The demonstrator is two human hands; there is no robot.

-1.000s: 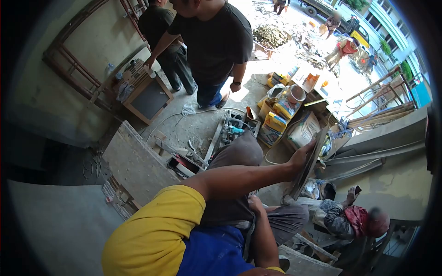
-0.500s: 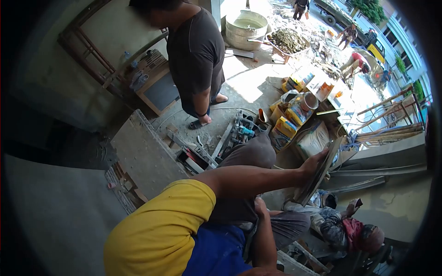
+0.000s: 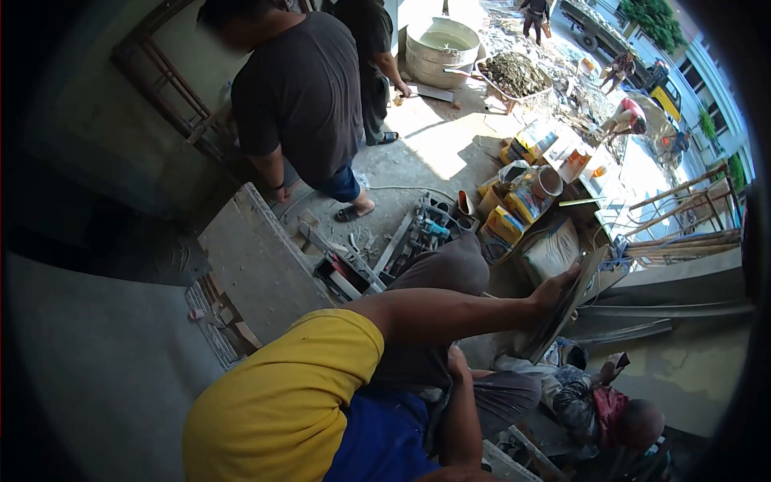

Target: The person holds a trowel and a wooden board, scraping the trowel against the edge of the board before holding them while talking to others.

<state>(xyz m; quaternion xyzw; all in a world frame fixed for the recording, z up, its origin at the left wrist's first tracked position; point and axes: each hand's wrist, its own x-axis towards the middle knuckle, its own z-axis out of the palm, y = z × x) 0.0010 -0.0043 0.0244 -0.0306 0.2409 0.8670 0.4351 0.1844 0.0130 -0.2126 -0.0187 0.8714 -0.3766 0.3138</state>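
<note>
My left hand (image 3: 552,294), on the outstretched arm with the yellow sleeve, is closed on a thin, flat grey board (image 3: 569,309). The board is seen nearly edge-on and stands tilted; most of my fingers lie against its near face or are hidden by it. Low over my lap, my right hand (image 3: 458,365) rests by my dark trousers (image 3: 442,273); its fingers are mostly out of sight. Just past the board, a co-worker in a red scarf (image 3: 614,414) sits low and holds a small dark object (image 3: 616,363) that I cannot make out.
A dusty plank platform (image 3: 257,257) lies to my left, with power tools (image 3: 434,225) beyond my knee. Yellow bags (image 3: 506,225) and a white sack (image 3: 552,247) stand ahead. Two people in dark shirts (image 3: 309,96) stand near a water tub (image 3: 442,52) and a loaded wheelbarrow (image 3: 514,76).
The nearer person in a dark shirt has moved left and turned away, and a second person has come into view behind. My hands and the board keep nearly the same place.
</note>
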